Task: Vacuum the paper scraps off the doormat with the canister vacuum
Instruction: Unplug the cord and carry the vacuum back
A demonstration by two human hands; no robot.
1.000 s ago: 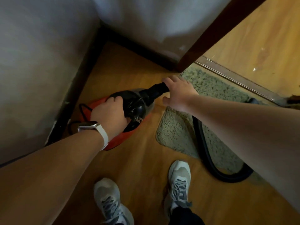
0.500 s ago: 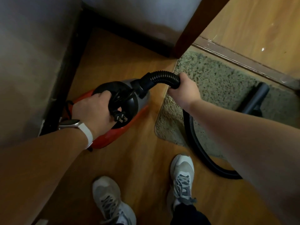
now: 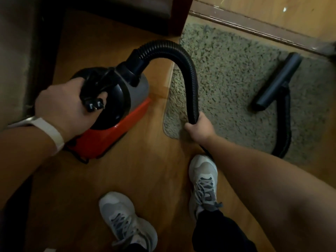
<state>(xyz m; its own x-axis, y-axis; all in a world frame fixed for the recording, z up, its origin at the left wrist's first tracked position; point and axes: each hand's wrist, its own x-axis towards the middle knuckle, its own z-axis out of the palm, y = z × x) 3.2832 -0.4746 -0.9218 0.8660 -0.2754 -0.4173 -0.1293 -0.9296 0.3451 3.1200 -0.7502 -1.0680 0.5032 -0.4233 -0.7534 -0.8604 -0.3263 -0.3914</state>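
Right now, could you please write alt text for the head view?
A left hand grips a red canister vacuum with its plug; the right hand holds the black hose. The nozzle lies on a doormat.

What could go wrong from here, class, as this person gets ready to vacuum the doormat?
1. The plug hangs loose at the left hand on the canister vacuum, so it seems unplugged: no suction yet.
2. The hose, gripped by the right hand, passes beside the right shoe: a likely trip.
3. The floor nozzle lies unattended on the doormat; tugging may drag it.
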